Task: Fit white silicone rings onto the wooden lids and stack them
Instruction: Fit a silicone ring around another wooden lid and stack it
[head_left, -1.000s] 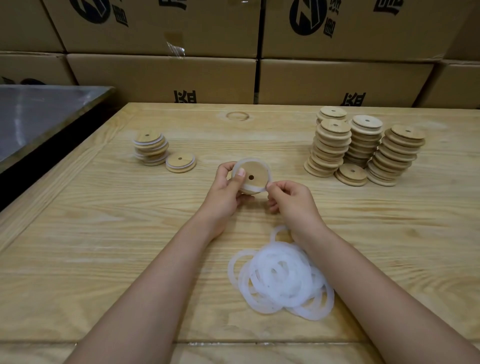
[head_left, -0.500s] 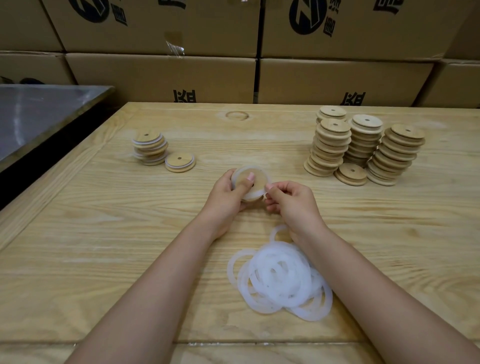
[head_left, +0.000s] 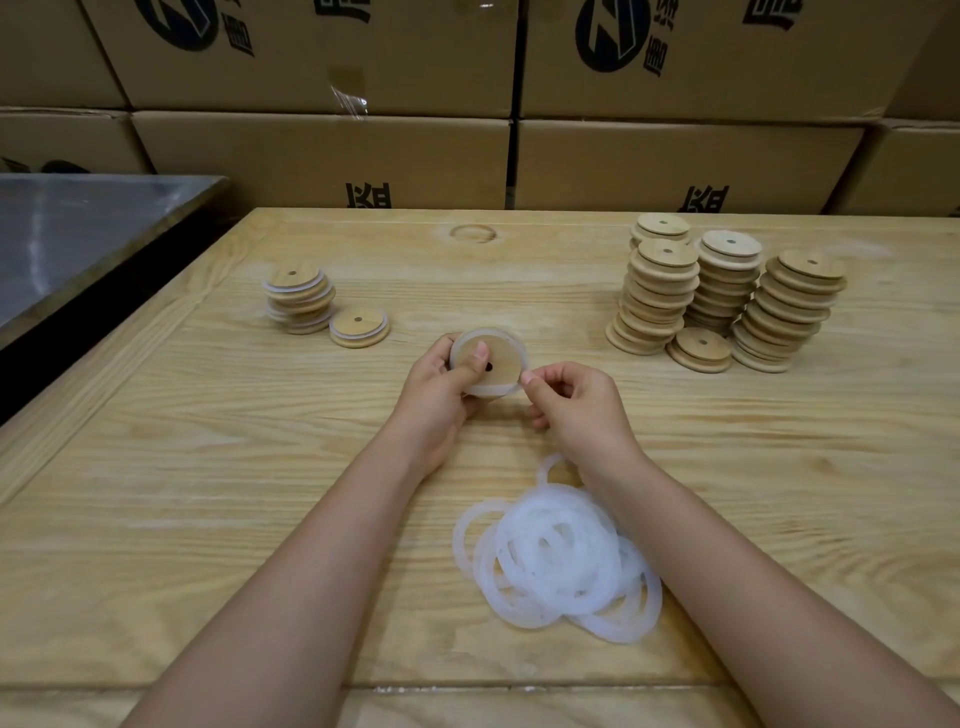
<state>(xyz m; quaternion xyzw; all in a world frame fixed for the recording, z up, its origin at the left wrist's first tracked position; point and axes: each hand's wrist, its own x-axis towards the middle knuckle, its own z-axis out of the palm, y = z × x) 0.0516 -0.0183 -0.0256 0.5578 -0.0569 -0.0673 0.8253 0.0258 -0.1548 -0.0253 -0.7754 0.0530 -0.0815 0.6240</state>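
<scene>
My left hand (head_left: 441, 387) grips a round wooden lid (head_left: 501, 361) with a small centre hole, thumb pressed on its face. A white silicone ring (head_left: 485, 388) runs around the lid's rim. My right hand (head_left: 574, 410) pinches that ring at the lid's right edge. A loose heap of white silicone rings (head_left: 558, 564) lies on the table between my forearms. At the far left stands a short stack of ringed lids (head_left: 298, 299) with one single ringed lid (head_left: 359, 327) beside it. Tall stacks of bare wooden lids (head_left: 722, 291) stand at the far right.
The work surface is a light wooden table (head_left: 208, 467). A grey metal surface (head_left: 78, 234) adjoins it at the left, past a dark gap. Stacked cardboard boxes (head_left: 363, 156) form a wall right behind the table's far edge.
The lid tilted down to the table and is now raised again with its face towards me. The ring now sits around its rim, and my right fingers stay at its right edge.
</scene>
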